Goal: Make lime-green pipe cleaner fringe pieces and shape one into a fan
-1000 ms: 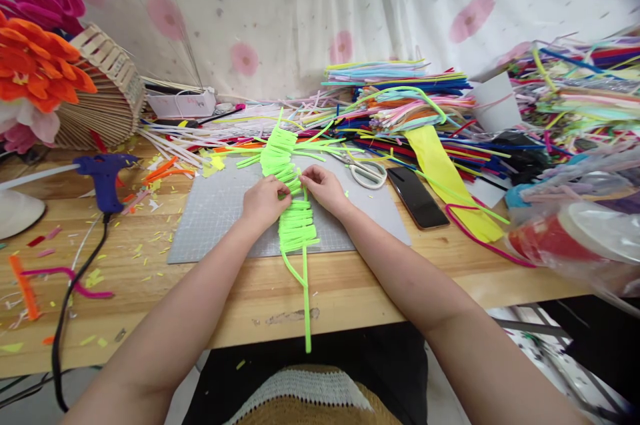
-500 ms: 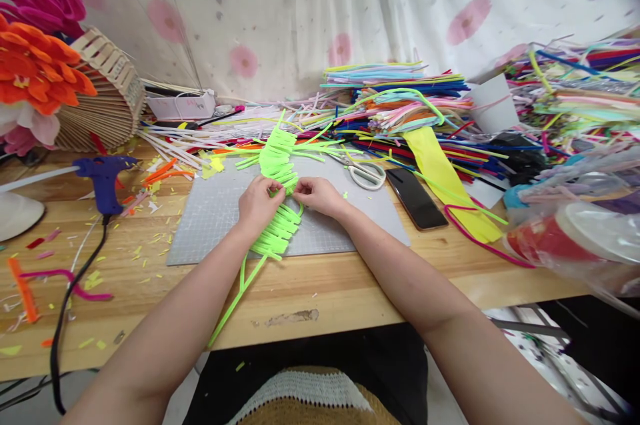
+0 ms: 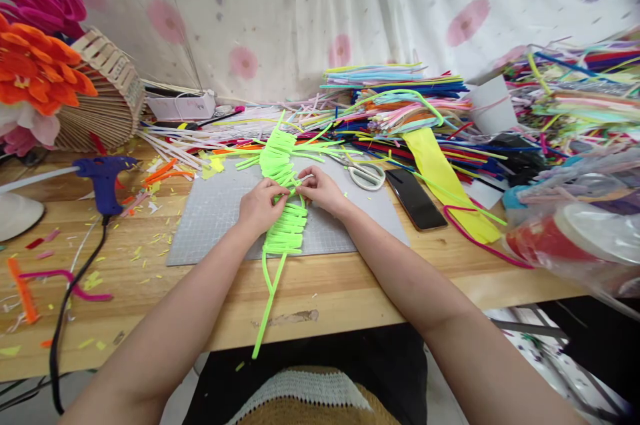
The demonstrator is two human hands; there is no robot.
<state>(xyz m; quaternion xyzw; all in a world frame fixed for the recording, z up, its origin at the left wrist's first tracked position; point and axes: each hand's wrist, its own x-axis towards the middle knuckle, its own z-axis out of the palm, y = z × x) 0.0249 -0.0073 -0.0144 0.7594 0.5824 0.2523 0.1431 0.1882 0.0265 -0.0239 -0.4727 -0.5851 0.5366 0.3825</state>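
Note:
A piece of neon green pipe cleaners (image 3: 286, 233), bent back and forth into tight rows, lies under my hands, with a twisted tail hanging past the table's front edge. My left hand (image 3: 263, 207) pinches it at its upper end. Closed at the fingertips, my right hand (image 3: 323, 191) grips the same green pipe cleaners from the right side. Just beyond my fingers rests a second folded green piece (image 3: 278, 153), with loose green stems spread to both sides. Beneath all this is a grey cutting mat (image 3: 210, 225).
White-handled scissors (image 3: 367, 176) and a black phone (image 3: 416, 198) lie to the right, beside a yellow strip (image 3: 447, 181). Bundles of coloured pipe cleaners (image 3: 415, 105) fill the back. On the left are a blue glue gun (image 3: 106, 181), its black cable and scattered scraps.
The lower green piece has swung, its tail moving to the right and more upright. My right hand has shifted slightly up and right; my left hand has moved a little.

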